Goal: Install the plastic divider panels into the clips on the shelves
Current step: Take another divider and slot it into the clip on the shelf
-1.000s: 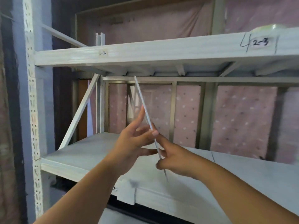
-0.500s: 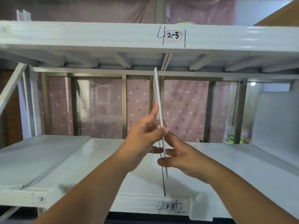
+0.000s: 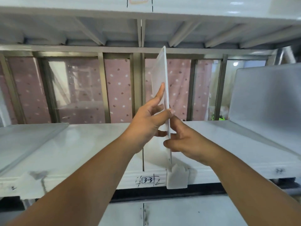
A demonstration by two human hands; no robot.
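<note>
A clear plastic divider panel (image 3: 160, 74) stands nearly upright and edge-on between the two shelf boards. My left hand (image 3: 148, 121) grips its near edge from the left, thumb across the edge and index finger flat on the face. My right hand (image 3: 184, 141) pinches the same edge lower down from the right. The panel's bottom corner sits just above a white plastic clip (image 3: 177, 178) on the front lip of the lower shelf (image 3: 81, 150), right of the label "3-3" (image 3: 147, 180). Whether the panel touches the clip I cannot tell.
The upper shelf (image 3: 211, 12) with its ribs hangs close above the panel's top. Another frosted divider panel (image 3: 267, 98) stands at the right end of the lower shelf. A metal frame and a dotted pink curtain (image 3: 118, 88) close off the back.
The view has swung right along the shelf and come closer. Both hands have carried the panel from the left end to the spot above the clip by label 3-3, turning it upright.
</note>
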